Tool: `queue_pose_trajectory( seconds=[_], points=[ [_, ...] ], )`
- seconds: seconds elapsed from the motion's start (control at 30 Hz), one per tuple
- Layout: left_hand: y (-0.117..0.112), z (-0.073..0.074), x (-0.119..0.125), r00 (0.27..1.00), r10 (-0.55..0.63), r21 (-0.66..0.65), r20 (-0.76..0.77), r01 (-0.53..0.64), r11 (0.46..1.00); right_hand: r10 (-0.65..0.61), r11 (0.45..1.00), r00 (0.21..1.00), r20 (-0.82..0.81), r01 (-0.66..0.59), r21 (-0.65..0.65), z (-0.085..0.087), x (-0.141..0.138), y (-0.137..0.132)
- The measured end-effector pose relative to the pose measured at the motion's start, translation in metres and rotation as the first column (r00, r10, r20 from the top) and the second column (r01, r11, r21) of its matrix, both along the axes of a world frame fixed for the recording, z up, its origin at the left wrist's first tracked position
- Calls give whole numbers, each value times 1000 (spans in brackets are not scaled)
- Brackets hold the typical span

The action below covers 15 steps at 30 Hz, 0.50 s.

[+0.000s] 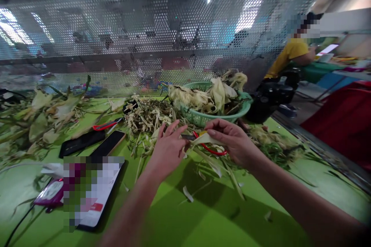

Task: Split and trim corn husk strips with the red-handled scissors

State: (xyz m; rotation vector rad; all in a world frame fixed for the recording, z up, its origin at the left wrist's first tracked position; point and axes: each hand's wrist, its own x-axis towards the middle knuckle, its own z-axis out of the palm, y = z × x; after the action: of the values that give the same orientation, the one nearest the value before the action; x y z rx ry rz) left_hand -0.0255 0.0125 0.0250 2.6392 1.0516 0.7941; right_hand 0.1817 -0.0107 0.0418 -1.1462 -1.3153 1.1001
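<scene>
My left hand [168,149] has several fingers fanned out, while its thumb and forefinger are pinched at the left end of a pale corn husk strip [206,139]. My right hand [232,141] is closed in a pinch on the other end, so the strip spans between both hands. Just behind it, partly covered, are red-handled scissors [213,151], their blade pointing toward my left fingers. Husk scraps [188,194] lie on the green tabletop [197,224] below. A heap of short cut husk pieces [150,117] sits beyond my left hand.
A green basket [203,117] of dried husks stands behind the hands. Leafy husks [43,112] pile at left, near a red-handled cutter [107,124], two phones [108,142] and a tablet [107,189]. A perforated metal screen [139,27] backs the table. A person in yellow [292,52] is at right.
</scene>
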Motion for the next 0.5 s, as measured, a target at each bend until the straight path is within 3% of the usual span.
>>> queue_pose_trajectory(
  seconds=[0.13,0.23,0.37,0.5],
  points=[
    [4,-6,4,982,128,-223,139,-95,970,-58,996,998,-10,58,66,8,2,-2],
    [9,-9,4,889,300,-484,346,-105,869,-146,970,989,-30,149,194,13,7,0],
    [12,-14,6,723,437,-723,536,125,680,-237,959,971,23,230,168,7,11,5],
    [6,-22,19,563,503,-741,656,358,568,-195,977,980,23,192,95,-7,7,9]
  ],
)
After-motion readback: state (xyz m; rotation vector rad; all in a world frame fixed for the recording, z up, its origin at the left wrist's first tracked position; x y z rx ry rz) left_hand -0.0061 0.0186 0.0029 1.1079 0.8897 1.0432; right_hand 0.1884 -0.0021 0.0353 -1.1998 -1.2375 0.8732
